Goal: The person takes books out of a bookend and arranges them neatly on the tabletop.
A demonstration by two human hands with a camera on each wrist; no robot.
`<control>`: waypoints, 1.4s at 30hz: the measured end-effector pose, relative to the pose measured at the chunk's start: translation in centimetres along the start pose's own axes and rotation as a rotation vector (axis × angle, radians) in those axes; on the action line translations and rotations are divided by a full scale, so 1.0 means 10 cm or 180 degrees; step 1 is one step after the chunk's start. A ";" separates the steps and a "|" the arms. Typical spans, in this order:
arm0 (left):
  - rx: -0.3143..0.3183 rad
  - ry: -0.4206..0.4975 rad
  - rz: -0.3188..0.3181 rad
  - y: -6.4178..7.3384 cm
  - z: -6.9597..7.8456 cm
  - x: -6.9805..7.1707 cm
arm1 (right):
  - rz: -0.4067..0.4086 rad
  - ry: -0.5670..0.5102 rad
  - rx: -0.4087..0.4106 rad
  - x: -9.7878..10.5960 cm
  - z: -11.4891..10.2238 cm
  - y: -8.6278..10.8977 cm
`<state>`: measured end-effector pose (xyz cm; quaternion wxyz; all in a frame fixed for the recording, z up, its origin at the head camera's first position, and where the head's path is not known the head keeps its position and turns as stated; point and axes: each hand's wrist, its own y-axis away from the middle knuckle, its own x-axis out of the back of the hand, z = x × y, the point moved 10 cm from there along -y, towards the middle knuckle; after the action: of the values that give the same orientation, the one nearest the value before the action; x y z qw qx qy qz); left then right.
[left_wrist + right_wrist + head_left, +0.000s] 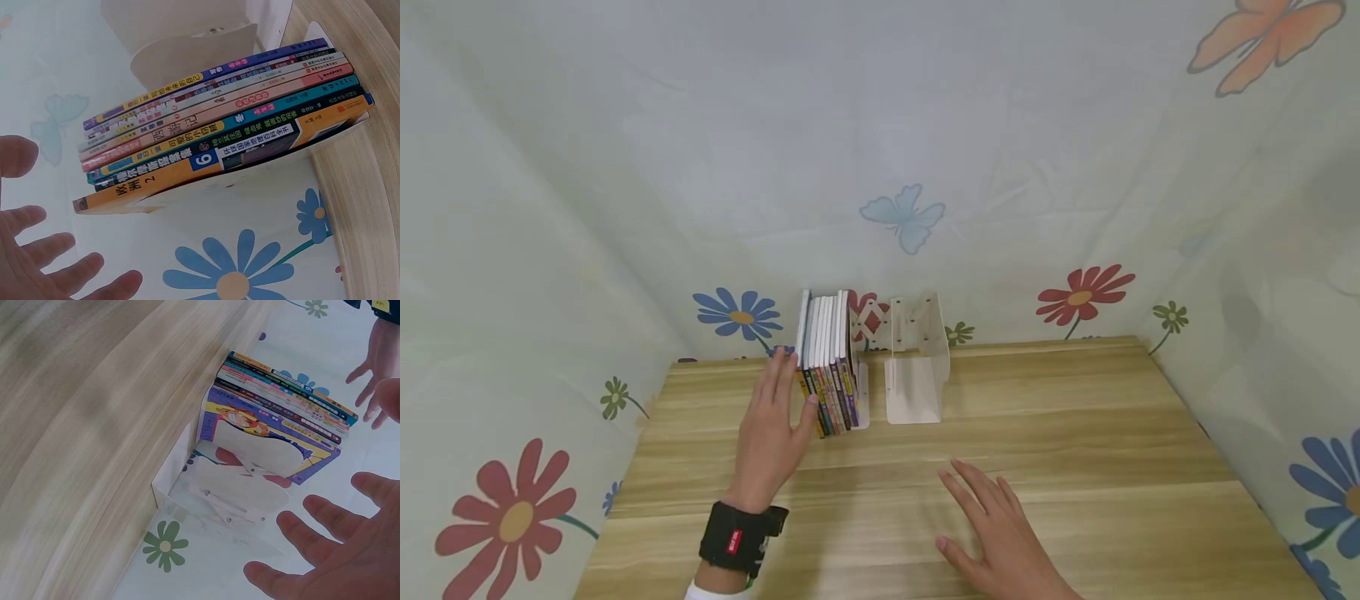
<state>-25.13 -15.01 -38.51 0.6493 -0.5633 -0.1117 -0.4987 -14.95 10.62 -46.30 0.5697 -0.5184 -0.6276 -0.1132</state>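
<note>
A row of several thin books (829, 333) stands upright in the left part of a white expandable metal book stand (913, 392), spines toward me. My left hand (771, 442) is just left of the row, fingers spread and fairly straight. The left wrist view shows a gap between those fingers (65, 250) and the book spines (219, 119). Over the table in front of the stand, my right hand (1000, 537) hovers with loosely spread fingers, holding nothing. A purple-and-yellow cover (262, 428) faces the unfilled right part of the stand in the right wrist view.
The stand is on a wood-grain table (1060, 467), near its back edge. Behind and at both sides hangs a pale cloth (820, 125) printed with flowers and butterflies. A black band (733, 537) wraps my left wrist.
</note>
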 end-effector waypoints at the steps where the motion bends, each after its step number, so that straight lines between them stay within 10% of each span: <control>1: 0.0013 0.0001 0.0008 -0.01 -0.02 -0.01 | -0.0004 -0.0010 -0.0005 0.00 0.00 -0.01; 30: 0.1083 0.0775 -0.0377 -0.12 -0.51 -0.46 | -0.0039 -0.0012 -0.0003 0.01 -0.01 -0.02; 42: 0.0954 0.0985 -0.0317 -0.20 -0.45 -0.52 | -0.0043 0.0000 -0.0009 0.01 0.02 -0.02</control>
<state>-31.04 -15.89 -42.45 0.7097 -0.3709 -0.1112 -0.5885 -15.19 10.71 -46.17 0.5682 -0.5150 -0.6309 -0.1179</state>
